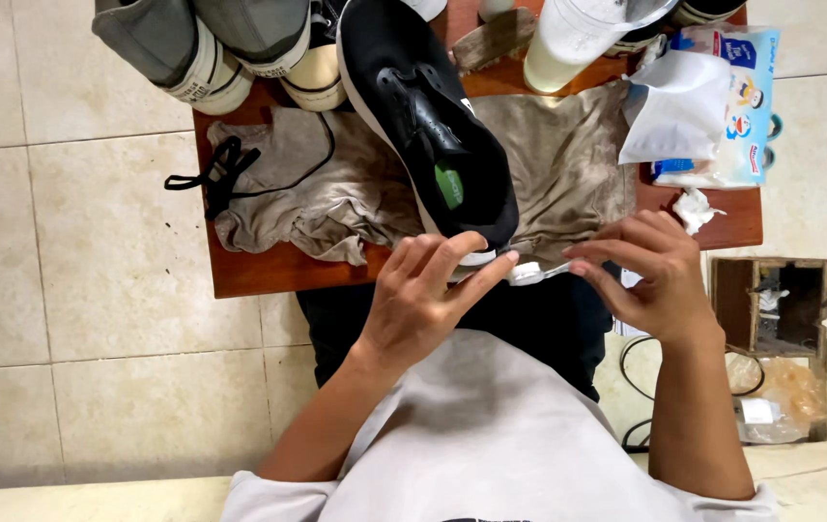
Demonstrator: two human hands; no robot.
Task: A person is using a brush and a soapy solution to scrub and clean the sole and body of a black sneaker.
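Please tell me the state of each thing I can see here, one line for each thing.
Black shoe: unlaced, lying on the cloth, heel held by the left hand.
Black lace: removed, bunched on the cloth.
Cloth: spread out, crumpled, stained.
Toothbrush: held by the right hand, at the heel.
Wipes pack: flap open.
Cup: holds pale liquid.

Our beige tiled floor (95,251) all around, small reddish wooden table (259,271) far, open wooden box (769,300) right.
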